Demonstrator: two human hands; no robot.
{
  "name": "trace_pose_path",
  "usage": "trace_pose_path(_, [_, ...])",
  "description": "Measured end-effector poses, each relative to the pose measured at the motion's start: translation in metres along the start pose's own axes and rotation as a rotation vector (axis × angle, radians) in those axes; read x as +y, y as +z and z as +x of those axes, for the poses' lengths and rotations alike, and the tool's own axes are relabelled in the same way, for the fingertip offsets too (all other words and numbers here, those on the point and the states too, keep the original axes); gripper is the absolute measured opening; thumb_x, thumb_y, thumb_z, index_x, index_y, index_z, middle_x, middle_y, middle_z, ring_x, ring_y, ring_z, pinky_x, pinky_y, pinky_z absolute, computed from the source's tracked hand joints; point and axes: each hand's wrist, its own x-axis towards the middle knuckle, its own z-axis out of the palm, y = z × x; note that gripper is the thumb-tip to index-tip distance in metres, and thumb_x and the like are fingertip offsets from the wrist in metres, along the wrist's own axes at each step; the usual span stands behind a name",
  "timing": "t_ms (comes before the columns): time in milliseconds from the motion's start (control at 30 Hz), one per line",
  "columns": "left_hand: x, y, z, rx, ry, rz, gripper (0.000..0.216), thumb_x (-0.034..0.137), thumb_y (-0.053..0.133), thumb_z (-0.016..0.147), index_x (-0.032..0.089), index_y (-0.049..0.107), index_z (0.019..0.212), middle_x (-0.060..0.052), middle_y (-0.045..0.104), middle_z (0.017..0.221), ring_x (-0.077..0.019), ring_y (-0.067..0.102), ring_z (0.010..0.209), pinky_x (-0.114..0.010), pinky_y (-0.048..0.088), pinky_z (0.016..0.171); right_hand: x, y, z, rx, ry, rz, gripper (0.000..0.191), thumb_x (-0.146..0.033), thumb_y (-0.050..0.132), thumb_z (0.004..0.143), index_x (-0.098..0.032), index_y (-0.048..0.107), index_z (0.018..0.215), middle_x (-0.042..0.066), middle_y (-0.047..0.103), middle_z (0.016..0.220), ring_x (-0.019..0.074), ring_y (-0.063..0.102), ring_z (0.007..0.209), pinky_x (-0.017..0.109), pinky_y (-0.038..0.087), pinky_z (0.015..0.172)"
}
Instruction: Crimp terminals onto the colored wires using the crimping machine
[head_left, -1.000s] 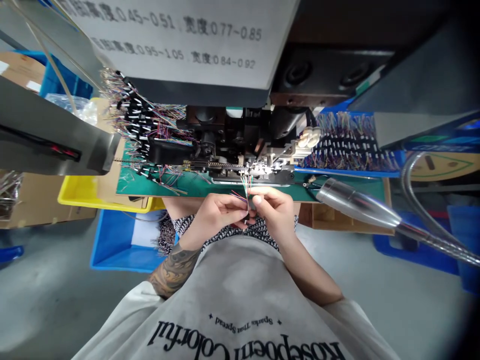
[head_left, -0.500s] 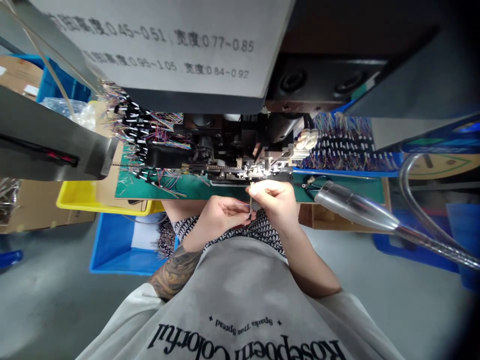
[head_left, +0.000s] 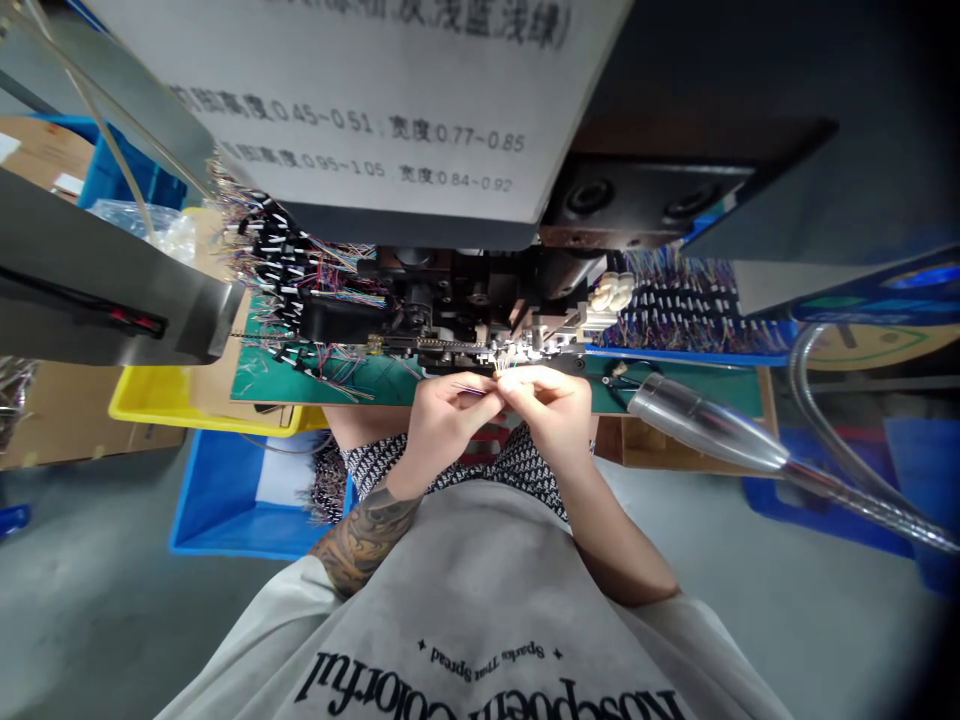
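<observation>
Both hands meet at the front edge of the green mat point(head_left: 390, 382), just before the crimping machine point(head_left: 465, 300). The left hand point(head_left: 442, 420) pinches a small bundle of thin coloured wires point(head_left: 504, 364), and the right hand point(head_left: 551, 410) closes its fingertips on the same bundle, whose free ends point toward the machine's tooling. I judge the step to be lining up the wire ends for feeding; the next move would need a steady, straight push into the narrow slot. A pile of finished wire harnesses point(head_left: 277, 260) lies at the mat's left back corner, more harnesses point(head_left: 690, 300) at the right. The flexible metal lamp point(head_left: 705, 425) reaches in near the right hand.
</observation>
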Motion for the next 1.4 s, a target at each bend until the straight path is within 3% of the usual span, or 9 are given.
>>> trace_pose_path(300, [0.001, 0.007, 0.004, 0.063, 0.084, 0.03, 0.019, 0.03, 0.085, 0.076, 0.018, 0.072, 0.078, -0.003, 0.077, 0.081, -0.0174, 0.075, 0.073, -0.031, 0.067, 0.07, 0.003, 0.006, 0.001, 0.082, 0.022, 0.038, 0.022, -0.038, 0.074, 0.088, -0.019, 0.082, 0.079, -0.001, 0.061, 0.057, 0.0095, 0.043, 0.05, 0.025, 0.037, 0.049])
trace_pose_path(400, [0.002, 0.007, 0.004, 0.064, 0.115, 0.069, 0.018, 0.031, 0.084, 0.079, 0.018, 0.072, 0.078, -0.003, 0.076, 0.082, -0.0168, 0.073, 0.074, -0.03, 0.065, 0.07, 0.004, 0.009, 0.003, 0.131, 0.018, 0.086, 0.026, -0.04, 0.075, 0.088, -0.019, 0.08, 0.073, -0.003, 0.053, 0.051, 0.0092, 0.041, 0.049, 0.025, 0.037, 0.05])
trace_pose_path(567, [0.003, 0.004, 0.005, 0.089, 0.18, 0.147, 0.016, 0.031, 0.083, 0.082, 0.018, 0.075, 0.079, -0.003, 0.077, 0.082, -0.0163, 0.073, 0.077, -0.028, 0.062, 0.071, 0.002, 0.01, 0.004, 0.116, 0.036, 0.074, 0.028, -0.042, 0.075, 0.088, -0.019, 0.079, 0.071, -0.003, 0.053, 0.052, 0.0103, 0.041, 0.049, 0.027, 0.038, 0.05])
trace_pose_path(900, [0.005, 0.007, 0.005, 0.082, 0.193, 0.162, 0.013, 0.031, 0.082, 0.08, 0.019, 0.076, 0.079, -0.004, 0.08, 0.084, -0.0173, 0.075, 0.077, -0.029, 0.063, 0.074, -0.001, 0.01, 0.003, 0.08, 0.023, 0.098, 0.048, -0.039, 0.071, 0.09, -0.02, 0.054, 0.051, -0.003, 0.041, 0.049, 0.0101, 0.033, 0.051, 0.028, 0.03, 0.051])
trace_pose_path(1200, [0.002, 0.006, 0.004, 0.1, 0.154, 0.09, 0.019, 0.037, 0.082, 0.085, 0.019, 0.075, 0.082, -0.003, 0.078, 0.085, -0.0165, 0.074, 0.077, -0.029, 0.066, 0.074, 0.003, 0.011, 0.006, 0.096, 0.073, 0.178, 0.029, -0.042, 0.076, 0.089, -0.02, 0.078, 0.07, -0.005, 0.039, 0.049, 0.0087, 0.031, 0.048, 0.026, 0.028, 0.049])
trace_pose_path(1400, [-0.007, 0.003, 0.006, 0.12, 0.112, 0.068, 0.022, 0.04, 0.082, 0.085, 0.019, 0.077, 0.085, -0.004, 0.079, 0.083, -0.019, 0.077, 0.076, -0.033, 0.068, 0.073, 0.003, 0.013, 0.003, 0.073, 0.086, 0.11, 0.031, -0.046, 0.074, 0.088, -0.02, 0.079, 0.073, -0.004, 0.047, 0.05, 0.0093, 0.037, 0.049, 0.026, 0.031, 0.048])
